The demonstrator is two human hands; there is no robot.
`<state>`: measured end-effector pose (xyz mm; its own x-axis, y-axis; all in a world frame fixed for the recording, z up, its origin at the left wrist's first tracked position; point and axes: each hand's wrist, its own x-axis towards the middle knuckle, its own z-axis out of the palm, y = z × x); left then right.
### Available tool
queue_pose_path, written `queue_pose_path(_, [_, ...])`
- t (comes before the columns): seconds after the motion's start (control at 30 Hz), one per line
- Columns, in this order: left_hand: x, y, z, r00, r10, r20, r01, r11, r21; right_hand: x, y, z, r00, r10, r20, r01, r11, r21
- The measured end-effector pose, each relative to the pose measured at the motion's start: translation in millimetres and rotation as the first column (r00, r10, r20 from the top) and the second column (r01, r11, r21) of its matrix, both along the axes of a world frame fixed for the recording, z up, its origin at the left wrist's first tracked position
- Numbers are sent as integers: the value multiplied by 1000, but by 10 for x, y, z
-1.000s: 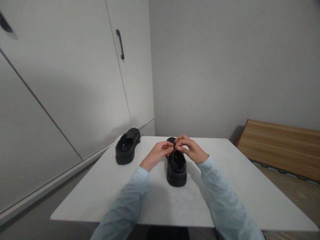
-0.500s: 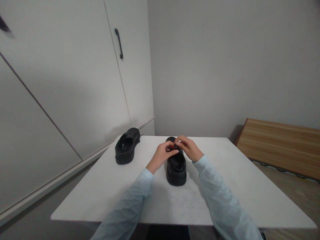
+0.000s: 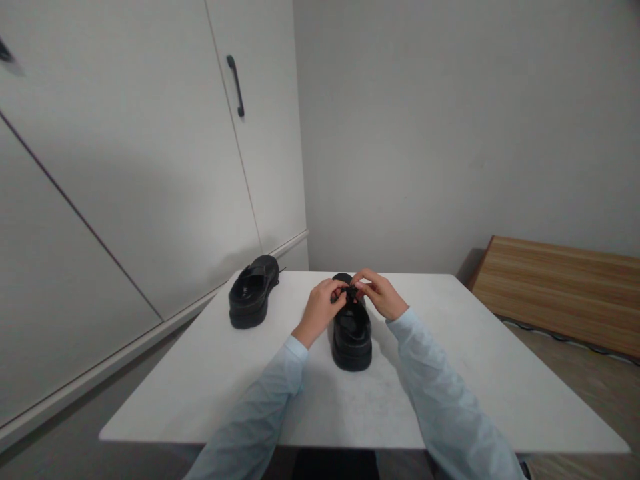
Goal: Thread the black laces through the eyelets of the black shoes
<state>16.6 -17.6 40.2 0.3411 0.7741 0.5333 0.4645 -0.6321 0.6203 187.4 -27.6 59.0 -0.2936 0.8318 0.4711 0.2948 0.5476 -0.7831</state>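
Note:
A black shoe [image 3: 352,343] stands on the white table with its heel toward me and its toe pointing away. Over its front part, my left hand [image 3: 325,303] pinches a small black strip, likely a lace or strap, from the left. From the right, my right hand [image 3: 379,292] pinches the same dark piece, its fingertips close to those of my left. The shoe's opening shows below my fingers; part of its upper is hidden by them. A second black shoe [image 3: 250,293] stands at the table's back left, with thin lace ends sticking out on its right side.
The white table [image 3: 475,393] spreads under both shoes. White cabinet doors [image 3: 150,167] with dark handles [image 3: 235,87] rise at the left, and a grey wall [image 3: 425,133] stands behind. A wood-grain board [image 3: 560,290] lies beyond the table's right edge, with a cable below it.
My left thumb has drawn back a little from over the shoe, and more of the black strip shows between my fingertips. The shoes have not moved on the table.

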Motion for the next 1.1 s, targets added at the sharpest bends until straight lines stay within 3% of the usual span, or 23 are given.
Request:
queue_pose_path(0.1, [-17, 21, -19, 995, 58, -76, -53, 997, 63, 14, 17, -13, 998, 26, -53, -29, 998, -57])
queue_pose_path(0.4, [-43, 24, -58, 986, 121, -112, -97, 976, 197, 81, 56, -46, 984, 64, -165, -90, 985, -150])
queue_pose_path(0.6, [-87, 43, -38, 993, 87, -86, -61, 962, 267, 112, 87, -63, 969, 75, -236, -116, 980, -164])
queue_pose_path(0.77, [-143, 77, -4, 1000, -14, -21, 17, 988, 156, 144, 113, -93, 927, 32, -373, -108, 977, -183])
queue_pose_path(0.9, [-141, 122, -19, 973, -80, 215, 98, 992, -74, 143, 116, -119, 820, 44, -570, -196, 958, -208])
queue_pose_path(1.0, [-110, 135, -32, 897, -123, 425, 251, 932, -260, 123, 125, -149, 724, 38, -689, -292, 922, -255])
queue_pose_path(1.1, [-73, 109, -29, 750, -112, 652, 433, 828, -356, 96, 142, -179, 644, 18, -765, -342, 901, -267])
